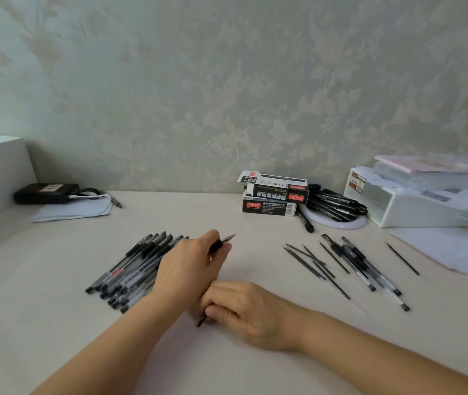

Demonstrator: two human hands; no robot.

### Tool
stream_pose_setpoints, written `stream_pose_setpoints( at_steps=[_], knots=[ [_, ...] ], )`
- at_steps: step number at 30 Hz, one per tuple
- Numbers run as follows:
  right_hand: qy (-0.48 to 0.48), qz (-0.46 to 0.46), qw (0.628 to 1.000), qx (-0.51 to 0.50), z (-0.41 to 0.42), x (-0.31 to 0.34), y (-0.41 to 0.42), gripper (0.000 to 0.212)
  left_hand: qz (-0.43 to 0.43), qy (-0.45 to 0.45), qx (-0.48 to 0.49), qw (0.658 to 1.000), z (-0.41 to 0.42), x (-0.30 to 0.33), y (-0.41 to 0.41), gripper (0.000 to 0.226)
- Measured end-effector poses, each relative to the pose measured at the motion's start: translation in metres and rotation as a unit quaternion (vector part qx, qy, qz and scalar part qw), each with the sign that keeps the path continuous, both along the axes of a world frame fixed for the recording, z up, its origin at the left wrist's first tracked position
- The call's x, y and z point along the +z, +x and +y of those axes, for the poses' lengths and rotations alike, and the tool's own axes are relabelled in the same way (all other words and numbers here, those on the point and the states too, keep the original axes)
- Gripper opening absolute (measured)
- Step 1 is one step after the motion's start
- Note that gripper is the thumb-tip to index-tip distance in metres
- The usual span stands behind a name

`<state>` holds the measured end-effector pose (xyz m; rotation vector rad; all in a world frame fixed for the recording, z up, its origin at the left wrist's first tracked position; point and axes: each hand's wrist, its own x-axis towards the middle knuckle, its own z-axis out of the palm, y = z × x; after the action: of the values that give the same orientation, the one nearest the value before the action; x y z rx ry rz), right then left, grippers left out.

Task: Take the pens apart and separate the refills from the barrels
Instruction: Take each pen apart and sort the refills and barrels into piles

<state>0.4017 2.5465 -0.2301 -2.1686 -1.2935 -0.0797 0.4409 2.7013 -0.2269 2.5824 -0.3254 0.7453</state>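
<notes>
One pen [221, 243] runs between both hands over the middle of the table. My left hand [190, 266] grips its tip end, and the tip pokes out past my fingers. My right hand [241, 312] is curled round the back end, whose black end [201, 321] shows below my thumb. The middle of the pen is hidden by my hands. To the left lies a pile of whole pens [133, 266]. On the right lie several thin refills [312, 263], and beside them several empty barrels [366, 266].
Two stacked pen boxes [272, 195] stand at the back, with more black pens on a white plate [338, 208] beside them. A white storage box [415, 203] and loose papers [455, 252] fill the right. A black pouch [44, 193] and a cloth [76, 210] lie back left.
</notes>
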Motion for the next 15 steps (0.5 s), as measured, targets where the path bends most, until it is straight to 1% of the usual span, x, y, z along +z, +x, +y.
stream_pose_setpoints(
  at_steps=[2,4,7,8,9,11,13,15],
  knots=[
    [0.017,-0.006,1.000,-0.012,0.000,0.001,0.011,0.018,-0.008,-0.034,0.015,0.999,0.004,0.003,0.002,0.037],
    [0.081,-0.023,0.995,-0.060,-0.005,0.003,0.021,0.017,-0.016,-0.049,0.026,0.998,0.006,0.004,0.003,0.038],
    [0.212,-0.006,0.960,-0.182,-0.021,0.008,0.035,0.015,-0.025,-0.046,0.039,0.998,0.005,0.005,0.002,0.033],
    [0.231,0.008,0.946,-0.225,-0.027,0.010,0.039,0.014,-0.024,-0.044,0.035,0.998,0.004,0.005,0.001,0.031],
    [0.228,0.020,0.936,-0.267,-0.034,0.009,0.044,0.012,-0.018,-0.038,0.020,0.999,0.003,0.004,0.001,0.031],
    [0.174,0.022,0.928,-0.330,-0.047,0.003,0.051,0.009,0.002,-0.001,-0.028,1.000,0.001,0.002,-0.001,0.034],
    [0.122,-0.002,0.922,-0.369,-0.055,-0.007,0.055,0.007,0.025,0.048,-0.069,0.996,-0.002,-0.002,-0.003,0.037],
    [0.090,-0.010,0.918,-0.386,-0.057,-0.014,0.057,0.009,0.052,0.083,-0.083,0.992,-0.005,-0.006,-0.003,0.036]
  ],
)
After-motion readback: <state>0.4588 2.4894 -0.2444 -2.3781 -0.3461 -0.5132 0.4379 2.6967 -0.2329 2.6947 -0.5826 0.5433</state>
